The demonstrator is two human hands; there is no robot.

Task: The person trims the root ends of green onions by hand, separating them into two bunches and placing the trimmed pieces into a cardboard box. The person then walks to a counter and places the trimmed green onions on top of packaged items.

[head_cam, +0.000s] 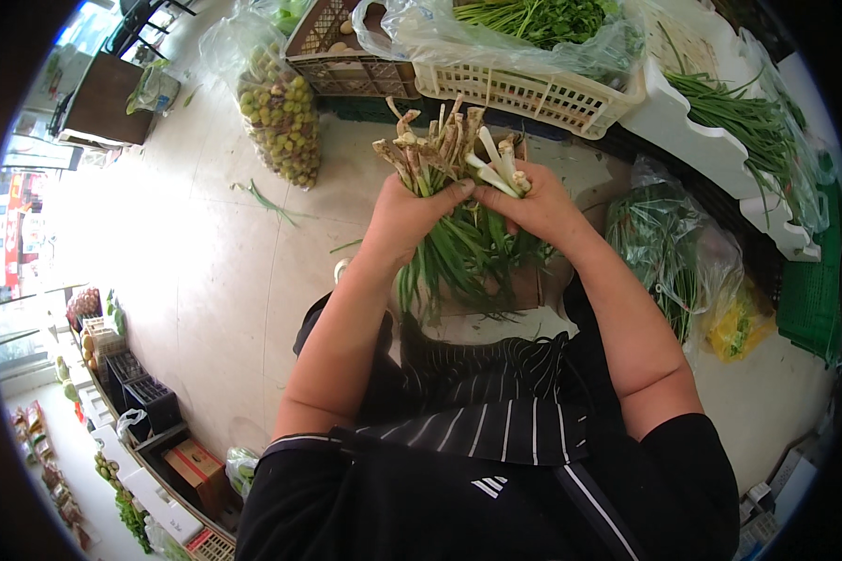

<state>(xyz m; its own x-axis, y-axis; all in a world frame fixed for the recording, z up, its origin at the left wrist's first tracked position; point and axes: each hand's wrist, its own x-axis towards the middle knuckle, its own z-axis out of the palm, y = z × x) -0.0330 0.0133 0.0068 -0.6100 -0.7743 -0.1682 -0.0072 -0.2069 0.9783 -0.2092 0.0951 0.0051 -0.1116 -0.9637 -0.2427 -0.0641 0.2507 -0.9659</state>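
Note:
My left hand (408,219) grips a bunch of scallions (421,158) with brown, dirty root ends pointing away from me. Their green leaves (456,263) hang down towards my lap. In my right hand (540,207) are several scallions with cleaner white stalks (495,165), held close beside the other bunch. The thumbs of both hands almost touch between the two bunches. Below the leaves is part of a cardboard box (526,294), mostly hidden by the greens and my hands.
A plastic bag of round green fruit (278,116) stands ahead on the left. Beyond my hands are a brown crate (365,73) with eggs and a cream crate (526,98) of leafy greens. Bagged greens (652,235) lie at right. Loose scallion leaves (266,200) lie on the floor.

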